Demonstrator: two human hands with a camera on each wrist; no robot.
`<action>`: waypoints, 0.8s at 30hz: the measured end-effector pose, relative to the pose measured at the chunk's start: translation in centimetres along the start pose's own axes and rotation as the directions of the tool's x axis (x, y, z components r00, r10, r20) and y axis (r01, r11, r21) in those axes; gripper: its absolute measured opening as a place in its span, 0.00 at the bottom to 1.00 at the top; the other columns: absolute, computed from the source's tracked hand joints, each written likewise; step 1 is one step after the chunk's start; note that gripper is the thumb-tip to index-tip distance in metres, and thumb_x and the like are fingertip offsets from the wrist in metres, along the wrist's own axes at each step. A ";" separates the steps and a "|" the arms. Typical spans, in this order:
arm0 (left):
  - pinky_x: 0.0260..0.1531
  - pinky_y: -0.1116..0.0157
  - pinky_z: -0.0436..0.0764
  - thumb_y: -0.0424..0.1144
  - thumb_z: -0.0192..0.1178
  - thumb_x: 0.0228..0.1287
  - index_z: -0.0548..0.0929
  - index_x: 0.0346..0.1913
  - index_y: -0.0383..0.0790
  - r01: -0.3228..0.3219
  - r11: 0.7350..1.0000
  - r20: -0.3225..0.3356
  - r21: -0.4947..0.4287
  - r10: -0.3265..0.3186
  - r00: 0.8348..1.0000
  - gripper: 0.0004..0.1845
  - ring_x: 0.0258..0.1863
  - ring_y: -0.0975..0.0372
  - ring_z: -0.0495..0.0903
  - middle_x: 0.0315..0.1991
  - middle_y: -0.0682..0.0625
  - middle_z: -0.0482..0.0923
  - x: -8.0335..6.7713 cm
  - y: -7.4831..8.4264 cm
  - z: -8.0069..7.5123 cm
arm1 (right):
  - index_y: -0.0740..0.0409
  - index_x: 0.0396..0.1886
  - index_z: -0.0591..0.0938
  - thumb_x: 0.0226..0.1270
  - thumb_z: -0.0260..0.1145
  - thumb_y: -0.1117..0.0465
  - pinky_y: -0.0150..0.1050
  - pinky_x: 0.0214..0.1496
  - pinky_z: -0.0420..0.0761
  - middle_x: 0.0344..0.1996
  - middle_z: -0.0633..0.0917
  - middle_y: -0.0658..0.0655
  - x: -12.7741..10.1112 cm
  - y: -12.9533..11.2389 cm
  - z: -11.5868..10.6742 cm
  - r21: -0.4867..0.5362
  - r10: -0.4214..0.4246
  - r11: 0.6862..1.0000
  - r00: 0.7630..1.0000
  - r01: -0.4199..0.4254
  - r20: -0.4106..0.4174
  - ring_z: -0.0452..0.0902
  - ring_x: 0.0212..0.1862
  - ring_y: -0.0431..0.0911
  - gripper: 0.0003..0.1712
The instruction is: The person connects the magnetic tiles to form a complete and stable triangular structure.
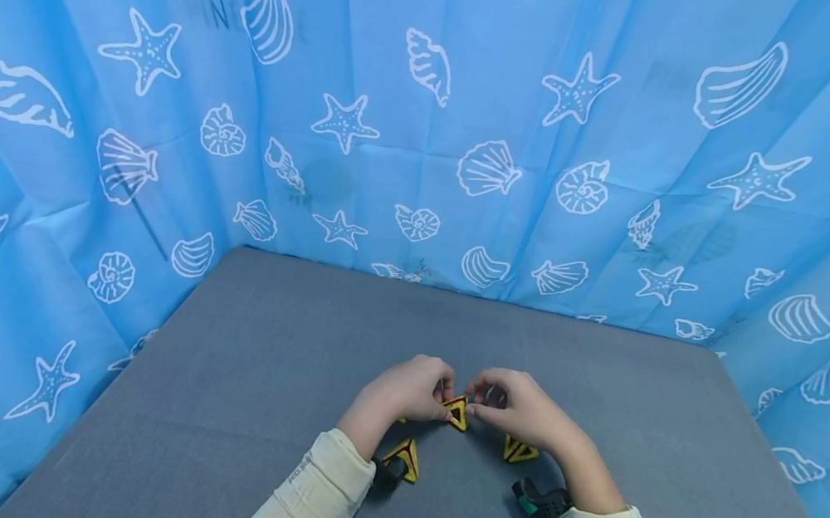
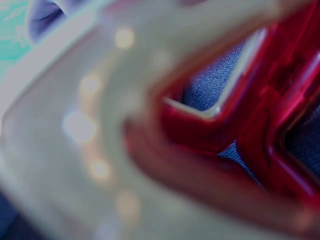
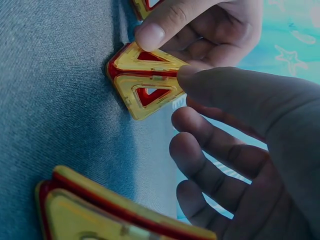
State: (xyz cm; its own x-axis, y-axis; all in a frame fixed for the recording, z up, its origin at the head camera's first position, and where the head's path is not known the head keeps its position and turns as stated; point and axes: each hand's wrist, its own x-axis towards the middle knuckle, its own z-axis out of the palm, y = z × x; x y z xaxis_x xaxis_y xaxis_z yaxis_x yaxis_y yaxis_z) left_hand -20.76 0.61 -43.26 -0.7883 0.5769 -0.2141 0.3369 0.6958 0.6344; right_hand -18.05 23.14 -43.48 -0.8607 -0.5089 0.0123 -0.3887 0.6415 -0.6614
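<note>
- Head view: left hand (image 1: pixel 410 392) and right hand (image 1: pixel 520 411) meet over the grey fabric tabletop (image 1: pixel 261 378), both pinching one small yellow-and-red plastic triangle tile piece (image 1: pixel 457 411) between curled fingertips.
- Held piece stands on the tabletop, its apex pointing toward the person.
- Right wrist view: two triangular faces join along a long edge.
- Two similar yellow triangle pieces (image 1: pixel 403 458) (image 1: pixel 519 450) lie nearer the person than the held piece, one on either side.

Recording booth, seashell curtain (image 1: pixel 428 127), grey table (image 1: pixel 287 338)
</note>
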 end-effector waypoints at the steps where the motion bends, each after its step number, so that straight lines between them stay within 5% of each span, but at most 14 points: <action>1: 0.28 0.65 0.73 0.39 0.76 0.65 0.83 0.34 0.48 0.001 1.000 0.000 -0.002 -0.001 1.000 0.09 0.27 0.64 0.76 0.29 0.54 0.79 0.0 0.0 0.0 | 0.57 0.47 0.88 0.73 0.72 0.61 0.35 0.39 0.83 0.38 0.88 0.49 0.0 0.0 0.0 0.001 -0.003 1.000 1.000 0.003 -0.005 0.83 0.39 0.41 0.07; 15: 0.28 0.66 0.75 0.40 0.74 0.68 0.85 0.34 0.48 -0.026 1.000 -0.012 -0.005 0.026 1.000 0.07 0.27 0.64 0.76 0.30 0.53 0.80 0.0 0.0 -0.2 | 0.53 0.42 0.88 0.74 0.71 0.61 0.37 0.42 0.84 0.39 0.87 0.48 -0.1 -0.1 0.3 0.004 -0.038 0.999 0.998 0.038 -0.040 0.84 0.40 0.40 0.02; 24: 0.35 0.64 0.79 0.40 0.71 0.70 0.85 0.36 0.47 -0.099 0.994 -0.107 -0.038 0.094 0.990 0.06 0.31 0.63 0.79 0.33 0.54 0.81 -0.7 -1.6 -2.0 | 0.52 0.38 0.88 0.74 0.72 0.61 0.37 0.39 0.82 0.35 0.87 0.45 -0.4 -0.5 -1.0 -0.082 -0.040 0.996 0.986 0.027 -0.160 0.81 0.37 0.39 0.02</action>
State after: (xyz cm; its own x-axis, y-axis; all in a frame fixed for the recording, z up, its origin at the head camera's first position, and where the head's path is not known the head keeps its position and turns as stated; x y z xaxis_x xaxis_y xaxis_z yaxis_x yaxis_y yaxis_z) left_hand -21.81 -1.74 -42.68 -0.8038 0.5904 -0.0725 0.3932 0.6189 0.6800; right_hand -17.89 23.59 -42.41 -0.8860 -0.4360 0.1582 -0.4375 0.6727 -0.5967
